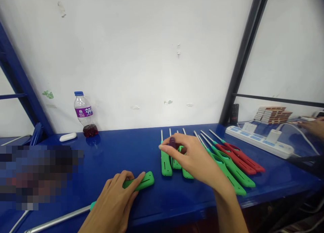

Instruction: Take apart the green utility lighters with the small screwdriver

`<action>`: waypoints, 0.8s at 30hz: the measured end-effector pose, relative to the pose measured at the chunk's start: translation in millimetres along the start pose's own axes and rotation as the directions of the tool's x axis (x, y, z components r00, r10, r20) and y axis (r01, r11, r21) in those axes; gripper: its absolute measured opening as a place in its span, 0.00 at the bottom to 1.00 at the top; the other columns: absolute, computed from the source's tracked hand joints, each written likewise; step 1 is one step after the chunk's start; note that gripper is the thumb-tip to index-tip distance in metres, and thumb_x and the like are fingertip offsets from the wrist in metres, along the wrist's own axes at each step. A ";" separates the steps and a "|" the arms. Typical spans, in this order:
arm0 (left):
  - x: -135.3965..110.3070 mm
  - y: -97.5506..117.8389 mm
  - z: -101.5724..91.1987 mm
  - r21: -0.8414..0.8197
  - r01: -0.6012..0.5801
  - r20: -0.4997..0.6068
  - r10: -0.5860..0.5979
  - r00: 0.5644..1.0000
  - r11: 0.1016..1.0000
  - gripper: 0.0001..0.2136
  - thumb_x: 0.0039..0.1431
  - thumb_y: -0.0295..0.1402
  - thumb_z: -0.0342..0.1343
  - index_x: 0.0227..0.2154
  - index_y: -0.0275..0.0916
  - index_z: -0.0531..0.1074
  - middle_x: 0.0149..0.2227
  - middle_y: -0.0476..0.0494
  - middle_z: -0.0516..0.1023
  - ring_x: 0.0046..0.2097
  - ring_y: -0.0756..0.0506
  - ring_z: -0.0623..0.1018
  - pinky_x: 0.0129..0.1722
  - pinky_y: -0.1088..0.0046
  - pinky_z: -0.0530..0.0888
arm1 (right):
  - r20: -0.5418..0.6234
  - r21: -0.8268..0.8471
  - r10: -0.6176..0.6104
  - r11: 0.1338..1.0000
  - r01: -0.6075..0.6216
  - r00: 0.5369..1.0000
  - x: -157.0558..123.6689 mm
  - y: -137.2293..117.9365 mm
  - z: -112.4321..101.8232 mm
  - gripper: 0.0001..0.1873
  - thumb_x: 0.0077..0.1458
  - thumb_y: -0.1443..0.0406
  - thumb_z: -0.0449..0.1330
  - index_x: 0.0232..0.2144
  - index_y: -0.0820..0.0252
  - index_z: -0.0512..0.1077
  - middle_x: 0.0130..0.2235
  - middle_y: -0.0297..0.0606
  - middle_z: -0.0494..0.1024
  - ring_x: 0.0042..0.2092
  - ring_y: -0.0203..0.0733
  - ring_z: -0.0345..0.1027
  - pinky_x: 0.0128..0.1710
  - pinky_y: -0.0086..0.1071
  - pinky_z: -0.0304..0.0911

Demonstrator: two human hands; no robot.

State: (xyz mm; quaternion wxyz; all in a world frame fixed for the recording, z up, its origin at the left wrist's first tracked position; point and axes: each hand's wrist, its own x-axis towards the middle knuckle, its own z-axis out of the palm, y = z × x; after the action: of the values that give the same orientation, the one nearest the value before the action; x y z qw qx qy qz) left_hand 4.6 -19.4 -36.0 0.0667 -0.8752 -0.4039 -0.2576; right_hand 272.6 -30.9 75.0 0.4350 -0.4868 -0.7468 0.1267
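Above a blue table [126, 148], the right hand [197, 155] curls low while the left hand [116, 192] grips a green lighter [148, 180], near left. A brushing right palm could skew the lighter row [166, 163] beneath; whether its fingers pinch a dark purple piece [172, 142] is unclear.

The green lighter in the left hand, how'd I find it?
Find the blue table, then the left hand near its front. That hand grips the green lighter. Its metal rod points left; the other green lighters point toward the wall.
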 end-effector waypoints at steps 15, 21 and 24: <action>12.3 -0.5 -1.1 -0.165 0.037 -0.014 -0.039 0.999 0.986 0.14 0.72 0.34 0.53 0.56 0.49 0.76 0.48 0.45 0.80 0.44 0.41 0.81 0.43 0.61 0.80 | 0.043 0.176 0.036 0.983 -0.043 0.998 10.5 3.3 24.8 0.12 0.69 0.54 0.59 0.39 0.51 0.76 0.33 0.31 0.77 0.34 0.38 0.70 0.31 0.30 0.63; 11.5 3.1 -6.3 -0.147 0.031 0.010 -0.030 0.999 0.989 0.15 0.72 0.32 0.51 0.56 0.48 0.75 0.47 0.44 0.80 0.44 0.40 0.80 0.43 0.60 0.79 | 0.095 0.192 0.036 0.980 -0.054 0.995 13.7 5.4 33.8 0.12 0.70 0.54 0.58 0.39 0.52 0.76 0.32 0.31 0.76 0.33 0.38 0.69 0.32 0.30 0.65; 8.3 3.2 -6.1 -0.125 0.026 -0.009 -0.027 1.000 0.992 0.14 0.72 0.31 0.50 0.55 0.48 0.76 0.48 0.44 0.80 0.44 0.40 0.80 0.43 0.60 0.79 | 0.105 0.218 0.045 0.974 -0.067 0.993 14.1 4.9 38.5 0.09 0.68 0.55 0.60 0.42 0.50 0.77 0.32 0.31 0.75 0.34 0.39 0.69 0.32 0.30 0.66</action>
State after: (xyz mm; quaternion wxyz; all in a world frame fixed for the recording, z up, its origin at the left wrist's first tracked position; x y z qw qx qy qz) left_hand 9.0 -17.9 -26.3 0.0106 -0.8709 -0.3982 -0.2879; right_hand 243.8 -7.7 56.7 0.4449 -0.4493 -0.7349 0.2452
